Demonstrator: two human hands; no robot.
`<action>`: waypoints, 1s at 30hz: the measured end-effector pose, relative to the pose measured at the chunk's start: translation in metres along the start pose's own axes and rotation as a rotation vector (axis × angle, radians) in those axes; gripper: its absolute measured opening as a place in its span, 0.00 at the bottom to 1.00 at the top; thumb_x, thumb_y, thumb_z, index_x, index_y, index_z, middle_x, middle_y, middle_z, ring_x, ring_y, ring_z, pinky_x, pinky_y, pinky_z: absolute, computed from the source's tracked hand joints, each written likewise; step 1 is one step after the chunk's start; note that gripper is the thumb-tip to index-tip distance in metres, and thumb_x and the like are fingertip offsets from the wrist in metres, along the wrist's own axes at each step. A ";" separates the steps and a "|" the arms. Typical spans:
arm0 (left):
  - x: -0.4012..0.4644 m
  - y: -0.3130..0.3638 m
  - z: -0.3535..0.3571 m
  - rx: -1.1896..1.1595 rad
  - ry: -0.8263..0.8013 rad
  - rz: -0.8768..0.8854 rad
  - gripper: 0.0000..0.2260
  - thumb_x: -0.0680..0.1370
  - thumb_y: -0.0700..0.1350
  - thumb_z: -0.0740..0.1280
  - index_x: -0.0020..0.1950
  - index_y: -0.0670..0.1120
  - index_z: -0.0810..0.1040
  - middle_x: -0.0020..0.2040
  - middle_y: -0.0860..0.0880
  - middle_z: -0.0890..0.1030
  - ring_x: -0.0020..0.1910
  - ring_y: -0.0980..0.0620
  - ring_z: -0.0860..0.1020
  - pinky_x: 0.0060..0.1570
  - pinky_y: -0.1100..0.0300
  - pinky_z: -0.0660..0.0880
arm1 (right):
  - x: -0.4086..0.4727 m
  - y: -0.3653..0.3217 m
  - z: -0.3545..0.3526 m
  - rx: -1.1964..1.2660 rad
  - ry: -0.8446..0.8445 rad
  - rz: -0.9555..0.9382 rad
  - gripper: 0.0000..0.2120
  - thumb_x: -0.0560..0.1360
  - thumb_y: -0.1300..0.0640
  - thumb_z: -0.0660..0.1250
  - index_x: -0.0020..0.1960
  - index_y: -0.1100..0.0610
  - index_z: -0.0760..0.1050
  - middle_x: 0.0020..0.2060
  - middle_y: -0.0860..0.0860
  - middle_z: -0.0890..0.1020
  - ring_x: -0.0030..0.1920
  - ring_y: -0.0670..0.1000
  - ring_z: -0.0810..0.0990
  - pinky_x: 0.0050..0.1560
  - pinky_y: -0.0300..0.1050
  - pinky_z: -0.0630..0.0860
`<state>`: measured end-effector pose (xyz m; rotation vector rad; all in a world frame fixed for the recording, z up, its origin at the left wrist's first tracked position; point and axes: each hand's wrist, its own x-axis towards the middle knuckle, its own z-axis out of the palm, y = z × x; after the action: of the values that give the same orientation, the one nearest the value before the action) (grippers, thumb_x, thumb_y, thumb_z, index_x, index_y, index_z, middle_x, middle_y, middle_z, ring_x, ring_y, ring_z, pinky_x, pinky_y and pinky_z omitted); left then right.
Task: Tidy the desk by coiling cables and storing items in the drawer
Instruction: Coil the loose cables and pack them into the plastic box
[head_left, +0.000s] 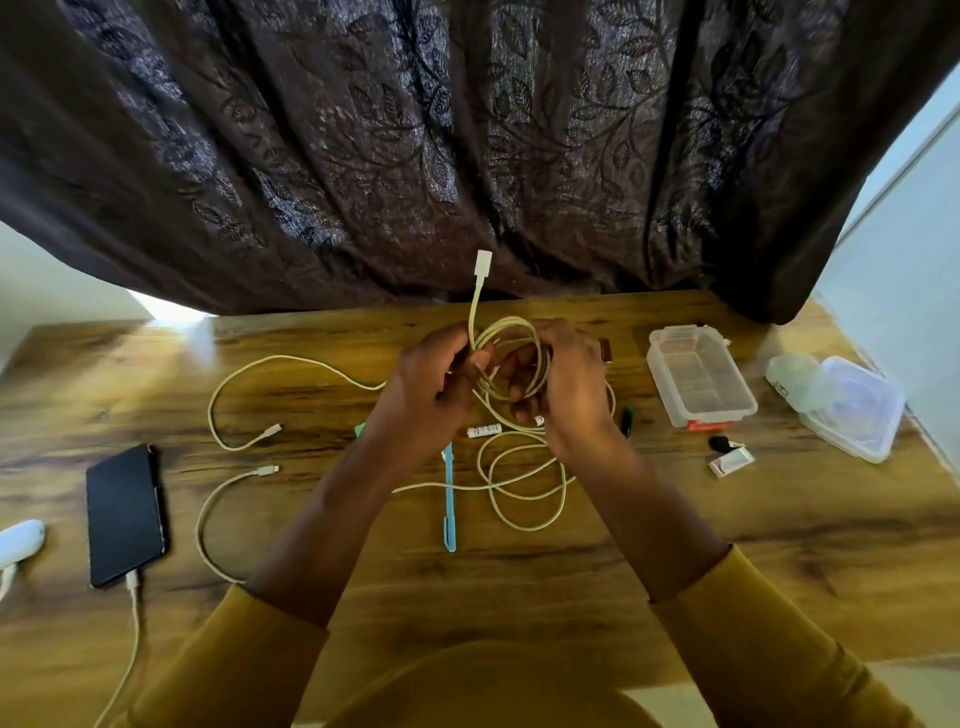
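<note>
Both hands (498, 384) curled round the coiled cable (511, 358); plug's (484, 431) markings too small to read

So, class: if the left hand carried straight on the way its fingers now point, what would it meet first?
The left hand points rightward, so it would probably first meet the cable coil, which the right hand holds, though depth is unclear.

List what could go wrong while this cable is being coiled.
Judging from this view:
1. The left hand and right hand hold the coil, but its slack overlaps other loops and may tangle.
2. That slack crosses the blue pen and could drag it.
</note>
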<state>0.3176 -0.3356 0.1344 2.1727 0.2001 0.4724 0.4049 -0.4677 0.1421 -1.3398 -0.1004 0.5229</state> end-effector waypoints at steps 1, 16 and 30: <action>0.001 0.000 -0.001 0.013 0.007 -0.002 0.08 0.85 0.43 0.64 0.47 0.49 0.75 0.37 0.46 0.78 0.36 0.42 0.78 0.35 0.42 0.73 | 0.000 0.000 0.000 0.007 -0.007 0.001 0.22 0.84 0.56 0.53 0.50 0.63 0.84 0.34 0.59 0.81 0.27 0.53 0.74 0.25 0.40 0.68; 0.005 0.002 -0.006 -0.001 0.099 -0.201 0.09 0.86 0.47 0.62 0.48 0.51 0.78 0.39 0.42 0.82 0.38 0.36 0.81 0.33 0.41 0.74 | 0.007 0.003 0.001 -0.080 -0.223 -0.098 0.11 0.84 0.58 0.65 0.61 0.62 0.82 0.44 0.58 0.82 0.33 0.50 0.77 0.25 0.39 0.66; 0.009 0.003 -0.006 -0.018 0.074 -0.344 0.10 0.86 0.49 0.61 0.51 0.49 0.81 0.44 0.40 0.84 0.44 0.35 0.83 0.41 0.36 0.80 | 0.011 0.008 -0.005 -0.019 -0.252 -0.102 0.11 0.84 0.62 0.64 0.63 0.60 0.82 0.45 0.56 0.83 0.36 0.48 0.79 0.26 0.39 0.67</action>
<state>0.3234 -0.3297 0.1424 2.0489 0.5967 0.3557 0.4138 -0.4662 0.1308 -1.2758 -0.3791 0.6036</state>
